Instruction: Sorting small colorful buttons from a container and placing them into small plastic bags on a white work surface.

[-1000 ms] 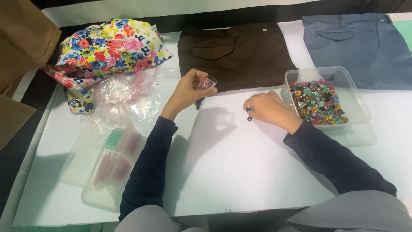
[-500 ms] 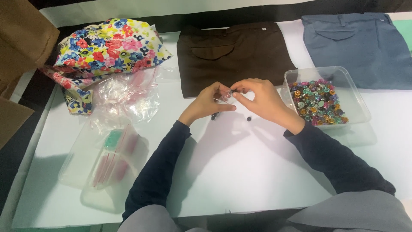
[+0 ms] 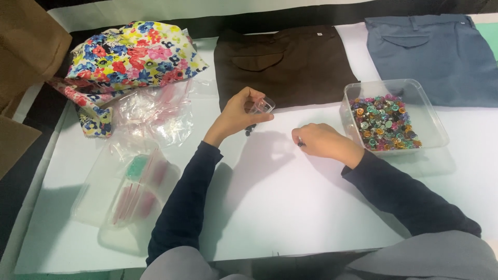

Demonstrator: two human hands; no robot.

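Observation:
My left hand holds a small clear plastic bag a little above the white sheet, with a few dark beads hanging or lying just under it. Resting on the sheet to the right, my right hand has its fingertips pinched on a small dark bead. A clear plastic tub full of several coloured beads stands just right of that hand.
Brown folded trousers and blue folded trousers lie at the back. A flowered cloth bag and loose clear bags sit back left. A clear tray with packets lies front left. Brown paper bag at far left.
My hands were together at the small bag half a second ago. Now the right hand has dropped back to the sheet near the tub, and the left still holds the bag.

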